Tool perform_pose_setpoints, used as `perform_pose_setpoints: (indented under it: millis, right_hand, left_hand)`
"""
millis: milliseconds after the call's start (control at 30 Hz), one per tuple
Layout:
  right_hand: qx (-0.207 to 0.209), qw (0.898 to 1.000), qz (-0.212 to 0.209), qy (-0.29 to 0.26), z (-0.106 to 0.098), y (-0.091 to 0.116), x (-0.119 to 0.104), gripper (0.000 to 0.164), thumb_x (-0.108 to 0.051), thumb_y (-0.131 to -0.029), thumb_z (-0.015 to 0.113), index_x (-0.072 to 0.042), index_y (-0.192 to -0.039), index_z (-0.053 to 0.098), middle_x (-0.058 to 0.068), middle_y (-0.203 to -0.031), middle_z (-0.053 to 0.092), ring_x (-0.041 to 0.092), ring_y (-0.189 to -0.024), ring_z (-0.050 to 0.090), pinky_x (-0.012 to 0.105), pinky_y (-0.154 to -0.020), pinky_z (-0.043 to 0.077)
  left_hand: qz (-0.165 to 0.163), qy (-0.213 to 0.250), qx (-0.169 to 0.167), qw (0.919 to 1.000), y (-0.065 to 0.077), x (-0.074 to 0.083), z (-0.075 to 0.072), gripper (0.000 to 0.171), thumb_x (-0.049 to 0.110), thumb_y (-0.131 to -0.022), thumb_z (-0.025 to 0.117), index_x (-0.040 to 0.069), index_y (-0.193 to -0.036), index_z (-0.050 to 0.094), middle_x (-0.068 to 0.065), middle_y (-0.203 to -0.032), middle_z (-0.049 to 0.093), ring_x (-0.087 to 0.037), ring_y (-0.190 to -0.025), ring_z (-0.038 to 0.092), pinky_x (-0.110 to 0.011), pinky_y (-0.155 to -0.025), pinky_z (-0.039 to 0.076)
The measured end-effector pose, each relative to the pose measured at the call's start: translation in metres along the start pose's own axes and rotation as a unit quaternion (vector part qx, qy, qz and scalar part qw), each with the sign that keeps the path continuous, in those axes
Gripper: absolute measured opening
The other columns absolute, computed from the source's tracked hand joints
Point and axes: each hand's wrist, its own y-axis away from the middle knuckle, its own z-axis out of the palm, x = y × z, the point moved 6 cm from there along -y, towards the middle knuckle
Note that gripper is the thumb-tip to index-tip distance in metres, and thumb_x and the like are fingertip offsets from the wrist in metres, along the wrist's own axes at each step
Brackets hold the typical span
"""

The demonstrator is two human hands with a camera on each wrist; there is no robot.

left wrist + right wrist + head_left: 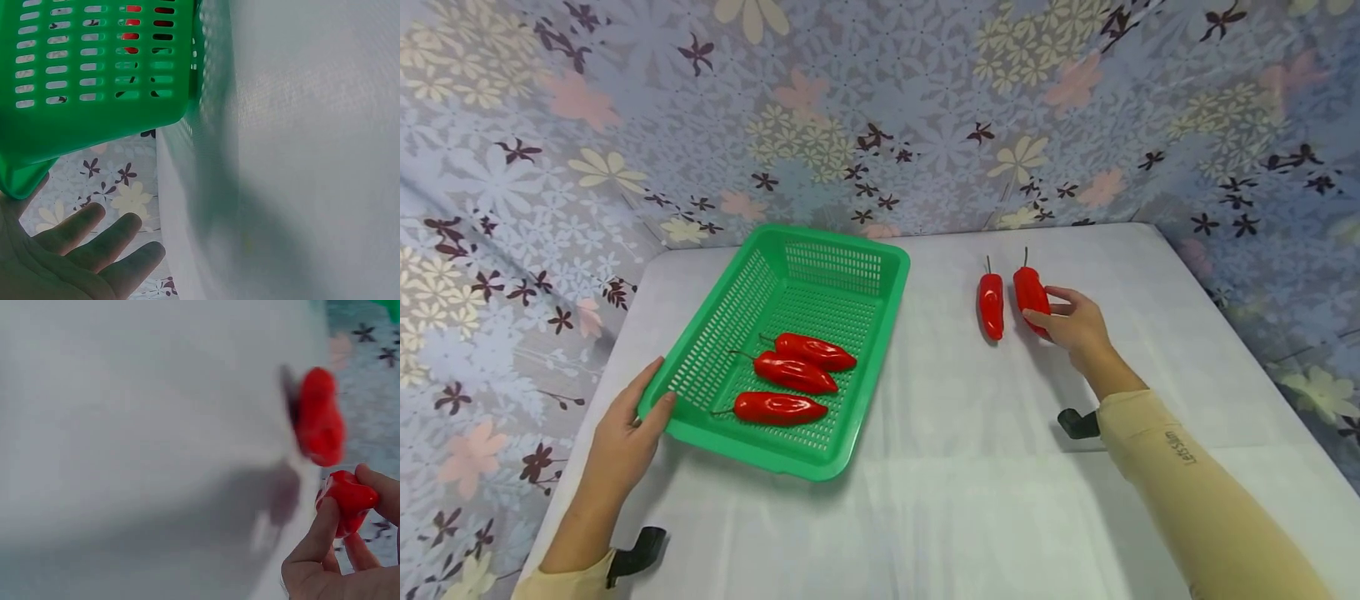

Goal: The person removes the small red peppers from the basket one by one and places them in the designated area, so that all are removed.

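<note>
A green plastic basket (868, 392) stands on the left of the table with several red chili peppers, three of them visible, among them the front one (778, 408). At its near left corner my left hand (627, 429) pinches the rim between thumb and forefinger; the other fingers (103, 247) spread loosely below it in the left wrist view. To the right, my right hand (1078, 325) grips a red pepper (1031, 292) between thumb and fingers, its stem pointing away. Just left of that one lies another red pepper (991, 307), apart from the hand.
A white cloth (955, 500) covers the table. Floral fabric (925, 108) hangs behind it and along the left side. Black wrist mounts (638, 554) stick out from both sleeves.
</note>
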Motion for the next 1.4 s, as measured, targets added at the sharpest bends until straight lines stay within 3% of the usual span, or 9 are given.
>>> perform_pose_setpoints:
  millis: [200, 333, 500, 633, 933, 1200, 1400]
  right_hand:
    - [0.005, 0.994, -0.033, 0.104, 0.008, -0.005, 0.011, 0.085, -0.025, -0.088, 0.079, -0.007, -0.156, 0.031, 0.027, -0.147, 0.04, 0.046, -0.132, 0.04, 0.054, -0.098, 0.048]
    - [0.013, 0.991, -0.055, 0.124, 0.006, -0.001, 0.006, 0.09, -0.03, -0.087, 0.081, -0.008, -0.157, 0.029, 0.028, -0.148, 0.039, 0.047, -0.131, 0.04, 0.056, -0.095, 0.049]
    - [0.058, 0.985, -0.105, 0.122, -0.003, 0.007, -0.007, 0.104, -0.044, -0.082, 0.083, -0.018, -0.162, 0.021, 0.027, -0.154, 0.03, 0.048, -0.134, 0.038, 0.058, -0.093, 0.049]
    - [0.062, 0.986, -0.107, 0.111, -0.005, 0.008, -0.008, 0.11, -0.048, -0.08, 0.084, -0.021, -0.163, 0.017, 0.026, -0.157, 0.027, 0.048, -0.135, 0.036, 0.059, -0.094, 0.048]
    - [0.052, 0.982, -0.139, 0.114, -0.005, 0.012, -0.016, 0.102, -0.048, -0.08, 0.083, -0.021, -0.161, 0.027, 0.023, -0.156, 0.032, 0.045, -0.134, 0.037, 0.059, -0.093, 0.049]
    - [0.068, 0.973, -0.19, 0.112, -0.01, 0.027, -0.047, 0.097, -0.047, -0.081, 0.083, -0.023, -0.16, 0.032, 0.018, -0.154, 0.039, 0.041, -0.134, 0.041, 0.059, -0.094, 0.049]
    - [0.059, 0.973, -0.201, 0.098, -0.01, 0.036, -0.068, 0.096, -0.048, -0.081, 0.083, -0.027, -0.16, 0.032, 0.016, -0.155, 0.039, 0.04, -0.133, 0.043, 0.058, -0.093, 0.05]
  left_hand:
    - [0.001, 0.004, -0.002, 1.0, 0.0, 0.0, 0.0, 0.059, 0.033, -0.106, 0.049, 0.018, -0.16, 0.031, -0.023, -0.156, 0.035, -0.049, -0.14, 0.032, -0.073, -0.103, 0.027]
    - [-0.001, 0.007, -0.002, 1.0, 0.001, 0.0, 0.001, 0.059, 0.033, -0.106, 0.049, 0.017, -0.16, 0.031, -0.024, -0.157, 0.035, -0.049, -0.14, 0.031, -0.073, -0.103, 0.026]
    - [-0.002, 0.013, 0.002, 0.9999, 0.0, 0.001, 0.0, 0.059, 0.034, -0.106, 0.048, 0.018, -0.16, 0.03, -0.023, -0.156, 0.036, -0.048, -0.14, 0.033, -0.072, -0.104, 0.027]
    - [-0.004, 0.014, 0.004, 0.9999, -0.001, 0.002, 0.0, 0.059, 0.034, -0.106, 0.049, 0.019, -0.16, 0.031, -0.023, -0.156, 0.036, -0.048, -0.139, 0.033, -0.072, -0.104, 0.027]
    - [-0.003, 0.015, 0.002, 0.9999, -0.002, 0.001, 0.002, 0.059, 0.034, -0.106, 0.049, 0.018, -0.16, 0.031, -0.023, -0.156, 0.036, -0.048, -0.14, 0.032, -0.072, -0.105, 0.026]
    - [-0.006, 0.02, 0.006, 0.9998, -0.002, 0.0, 0.002, 0.059, 0.034, -0.106, 0.049, 0.019, -0.16, 0.032, -0.023, -0.156, 0.037, -0.048, -0.14, 0.033, -0.071, -0.105, 0.027]
    - [-0.008, 0.019, 0.006, 0.9998, -0.002, -0.001, 0.002, 0.059, 0.034, -0.106, 0.048, 0.018, -0.16, 0.031, -0.023, -0.156, 0.037, -0.048, -0.14, 0.034, -0.072, -0.104, 0.028]
